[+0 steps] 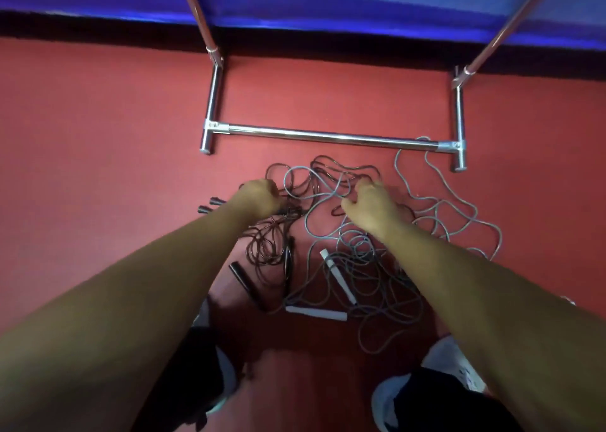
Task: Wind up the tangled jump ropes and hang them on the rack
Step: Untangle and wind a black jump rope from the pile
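A tangle of jump ropes lies on the red floor in front of a chrome rack (pixel 331 135). A dark brown rope (pixel 265 244) is bunched on the left, with black handles (pixel 241 279) beside it. A grey rope (pixel 436 208) sprawls to the right, its white handles (pixel 337 279) near my feet. My left hand (pixel 259 197) grips a bundle of the dark rope, fingers curled round it. My right hand (pixel 370 207) reaches into the middle of the tangle with fingers bent among the strands; whether it holds a strand is hidden.
The rack's base bar and two feet rest on the floor just beyond the ropes, its uprights rising toward a blue mat (pixel 328 2) at the back. Two small black handle ends (pixel 210 204) lie left of my left hand. My shoes (pixel 452 362) stand below the tangle.
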A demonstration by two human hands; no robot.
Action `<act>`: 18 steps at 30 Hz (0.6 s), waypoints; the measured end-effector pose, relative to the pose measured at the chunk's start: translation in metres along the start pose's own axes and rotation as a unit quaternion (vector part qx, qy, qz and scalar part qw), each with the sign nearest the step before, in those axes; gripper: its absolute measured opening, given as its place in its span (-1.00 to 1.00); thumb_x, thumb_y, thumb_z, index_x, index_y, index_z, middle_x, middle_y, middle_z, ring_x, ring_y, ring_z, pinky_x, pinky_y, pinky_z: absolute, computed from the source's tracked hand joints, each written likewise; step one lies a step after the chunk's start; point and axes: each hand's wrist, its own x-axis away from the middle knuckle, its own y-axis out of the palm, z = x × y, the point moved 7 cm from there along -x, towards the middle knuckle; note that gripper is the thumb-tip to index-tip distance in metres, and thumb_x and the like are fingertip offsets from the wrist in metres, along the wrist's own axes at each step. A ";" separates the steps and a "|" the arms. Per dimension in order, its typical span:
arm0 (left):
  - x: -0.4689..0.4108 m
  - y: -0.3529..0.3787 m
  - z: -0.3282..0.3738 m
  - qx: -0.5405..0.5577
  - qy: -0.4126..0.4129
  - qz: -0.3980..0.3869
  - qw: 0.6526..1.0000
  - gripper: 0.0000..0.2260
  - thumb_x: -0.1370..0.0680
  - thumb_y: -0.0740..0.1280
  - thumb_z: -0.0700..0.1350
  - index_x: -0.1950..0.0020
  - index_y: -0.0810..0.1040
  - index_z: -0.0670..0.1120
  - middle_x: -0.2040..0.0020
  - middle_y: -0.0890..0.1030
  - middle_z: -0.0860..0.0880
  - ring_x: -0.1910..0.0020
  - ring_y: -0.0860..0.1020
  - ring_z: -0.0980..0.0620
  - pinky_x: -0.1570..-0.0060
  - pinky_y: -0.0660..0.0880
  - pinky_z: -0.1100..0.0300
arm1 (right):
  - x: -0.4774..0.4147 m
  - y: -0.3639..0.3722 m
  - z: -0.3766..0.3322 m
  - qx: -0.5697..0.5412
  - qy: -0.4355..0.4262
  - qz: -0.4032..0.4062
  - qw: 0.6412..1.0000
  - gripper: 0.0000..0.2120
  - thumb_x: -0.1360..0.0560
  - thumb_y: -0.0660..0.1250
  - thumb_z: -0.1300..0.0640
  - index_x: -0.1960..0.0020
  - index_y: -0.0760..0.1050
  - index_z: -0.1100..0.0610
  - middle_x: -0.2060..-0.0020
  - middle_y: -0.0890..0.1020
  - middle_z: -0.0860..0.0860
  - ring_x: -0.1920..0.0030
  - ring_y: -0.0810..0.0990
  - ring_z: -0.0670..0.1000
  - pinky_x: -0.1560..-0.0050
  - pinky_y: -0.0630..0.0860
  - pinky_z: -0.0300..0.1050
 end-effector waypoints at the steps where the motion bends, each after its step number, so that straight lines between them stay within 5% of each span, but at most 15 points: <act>1: -0.008 0.011 -0.004 -0.007 0.001 -0.006 1.000 -0.66 -0.62 0.30 0.02 -0.17 0.60 -0.24 -0.14 0.62 -0.24 -0.16 0.55 -0.21 -0.18 0.45 0.07 | -0.006 0.013 0.001 0.005 -0.005 -0.008 1.000 -0.58 -0.52 0.29 0.03 -0.23 0.45 0.32 -0.24 0.48 0.30 -0.24 0.47 0.26 -0.21 0.48 0.04; 4: -0.030 0.037 -0.017 -0.011 0.022 -0.006 1.000 -0.73 -0.56 0.34 -0.10 -0.17 0.60 -0.25 -0.12 0.63 -0.26 -0.13 0.57 -0.22 -0.07 0.47 0.09 | -0.022 0.047 -0.003 0.014 -0.020 -0.034 0.999 -0.58 -0.50 0.28 0.06 -0.23 0.46 0.33 -0.25 0.47 0.30 -0.23 0.48 0.27 -0.20 0.49 0.05; 12: -0.076 0.075 -0.052 -0.094 0.058 0.001 0.994 -0.44 -0.50 0.47 -0.04 -0.48 0.43 -0.03 -0.40 0.41 -0.15 -0.38 0.34 -0.22 -0.38 0.35 -0.04 | -0.056 0.107 -0.037 0.024 -0.071 -0.055 0.996 -0.52 -0.41 0.45 0.09 -0.28 0.45 0.21 -0.29 0.45 0.21 -0.20 0.53 0.24 -0.17 0.51 0.05; 18: -0.076 0.070 -0.053 -0.123 0.083 0.031 0.988 -0.73 -0.55 0.40 -0.06 -0.25 0.60 -0.01 -0.25 0.60 -0.07 -0.31 0.42 -0.15 -0.26 0.33 0.02 | -0.056 0.109 -0.038 0.016 -0.066 -0.026 0.997 -0.69 -0.40 0.47 0.12 -0.06 0.58 0.26 -0.12 0.57 0.18 -0.08 0.58 0.23 -0.07 0.54 0.04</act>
